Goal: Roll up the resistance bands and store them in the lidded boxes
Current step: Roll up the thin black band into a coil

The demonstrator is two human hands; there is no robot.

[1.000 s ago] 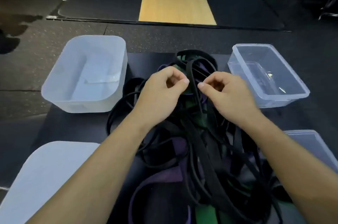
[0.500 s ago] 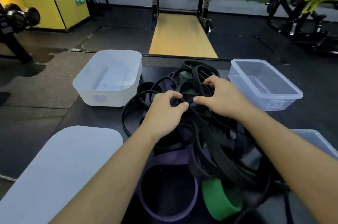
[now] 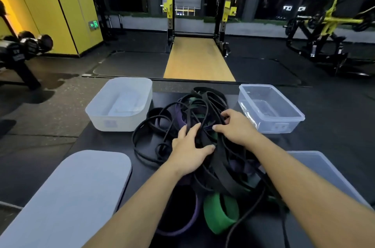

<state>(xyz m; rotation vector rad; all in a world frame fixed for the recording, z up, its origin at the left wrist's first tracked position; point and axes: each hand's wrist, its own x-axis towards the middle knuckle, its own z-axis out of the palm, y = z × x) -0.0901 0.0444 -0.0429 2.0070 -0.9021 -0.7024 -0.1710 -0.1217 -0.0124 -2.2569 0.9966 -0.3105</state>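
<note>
Where the tangled heap of black, purple and green rubber resistance bands [image 3: 211,103] lies on the dark mat [image 3: 113,142], between an open frosted white plastic box [image 3: 121,124] and an open clear plastic box [image 3: 292,124], the right hand [image 3: 237,128] hooks curled fingers round black straps; the left hand [image 3: 188,150] rests spread over them, thumb apart, and whether it clasps any cannot be told

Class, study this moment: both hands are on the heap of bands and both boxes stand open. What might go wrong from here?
1. The resistance bands lie in one tangled heap, black loops crossing purple and green. Tugging one with the left hand or right hand could tighten the snarl or drag everything along.
2. The clear box and frosted box stand close beside the heap, so a dragged tangle might shove them.
</note>
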